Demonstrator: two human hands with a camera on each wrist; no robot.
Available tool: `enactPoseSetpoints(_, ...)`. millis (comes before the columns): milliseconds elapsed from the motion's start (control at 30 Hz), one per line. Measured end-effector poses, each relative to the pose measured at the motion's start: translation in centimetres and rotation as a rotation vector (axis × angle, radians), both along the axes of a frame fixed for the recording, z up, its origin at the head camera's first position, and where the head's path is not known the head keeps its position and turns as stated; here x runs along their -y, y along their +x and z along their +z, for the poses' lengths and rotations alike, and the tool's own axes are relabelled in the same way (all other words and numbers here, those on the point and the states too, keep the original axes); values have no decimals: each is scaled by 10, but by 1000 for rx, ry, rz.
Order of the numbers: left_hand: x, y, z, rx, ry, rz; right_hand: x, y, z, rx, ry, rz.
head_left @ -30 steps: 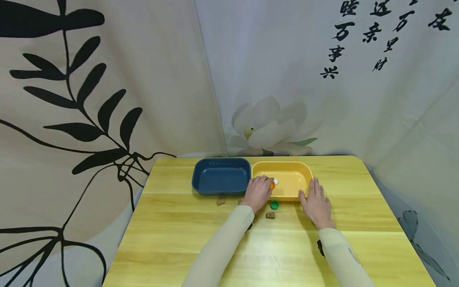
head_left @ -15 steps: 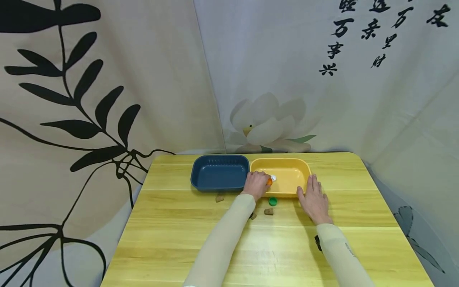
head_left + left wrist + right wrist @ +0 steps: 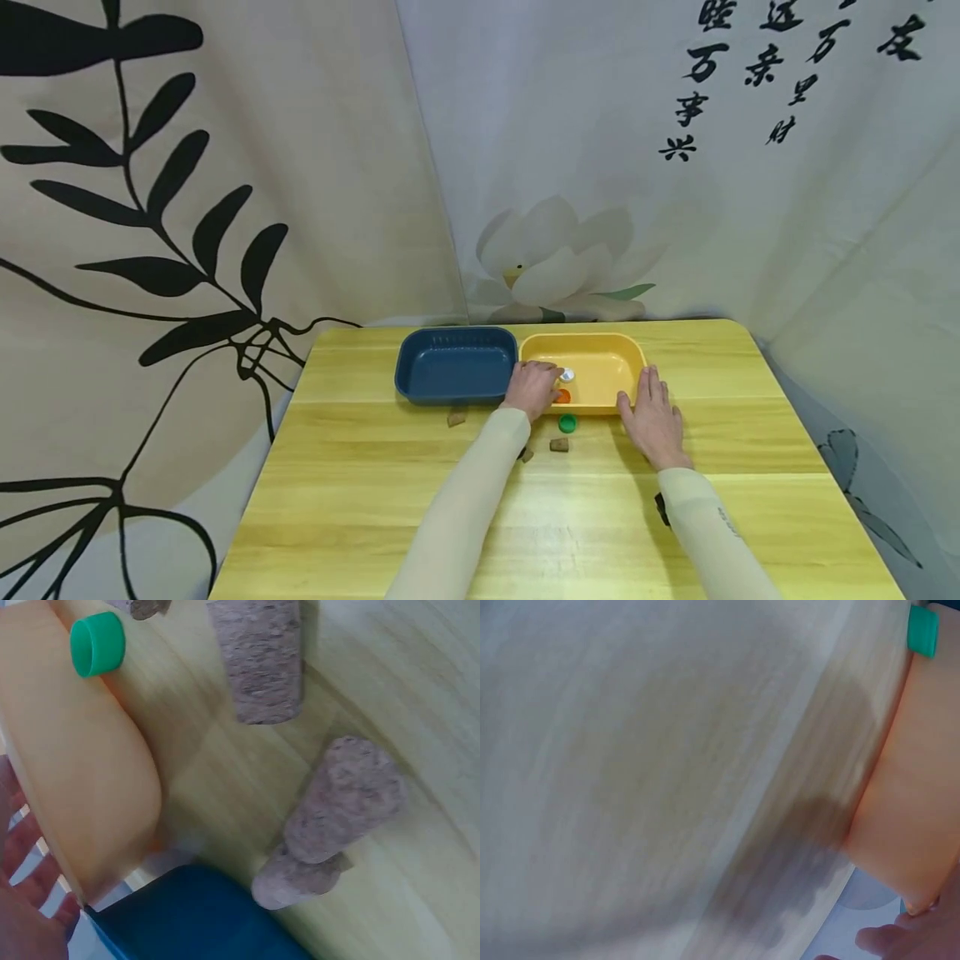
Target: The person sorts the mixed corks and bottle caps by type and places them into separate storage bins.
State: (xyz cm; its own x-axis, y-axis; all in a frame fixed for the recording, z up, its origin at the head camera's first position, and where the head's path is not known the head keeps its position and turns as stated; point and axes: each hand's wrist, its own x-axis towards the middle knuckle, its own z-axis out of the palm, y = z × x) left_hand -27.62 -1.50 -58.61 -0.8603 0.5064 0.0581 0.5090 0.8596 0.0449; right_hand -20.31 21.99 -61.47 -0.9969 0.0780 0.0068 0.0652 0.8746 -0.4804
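My left hand [image 3: 532, 388] reaches over the left end of the yellow tray [image 3: 609, 367], fingertips inside it. In the left wrist view its fingers [image 3: 22, 847] show spread apart behind the rim. Just off those fingertips, an orange bottle cap [image 3: 562, 397] and a white bottle cap [image 3: 567, 375] lie on the tray floor. At the tray's right front corner, my right hand [image 3: 654, 421] rests against the rim with fingers straight. A green bottle cap [image 3: 567, 423] stands on the table before the tray's front wall.
A dark blue tray [image 3: 457, 367] adjoins the yellow tray on the left. Tapered corks lie on the wooden table in front: one cork [image 3: 559, 445] below the green cap, another cork [image 3: 457, 417] before the blue tray. A patterned curtain [image 3: 337, 167] hangs behind.
The orange cap has left the left hand's fingertips and lies lower on the yellow tray's floor. The left fingers have loosened; the right hand keeps its place at the rim.
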Motion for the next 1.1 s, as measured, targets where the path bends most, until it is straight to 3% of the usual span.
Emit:
enactPoseSetpoints(233, 13, 5, -4, -83, 110, -43, -1, 0, -2, 8, 2, -4)
enactPoseSetpoints(667, 68, 23, -6, -46, 209, 106, 0, 0, -3, 11, 5, -20)
enactPoseSetpoints(1100, 98, 45, -13, -25, 159, 202, 1, 1, 0, 15, 15, -18)
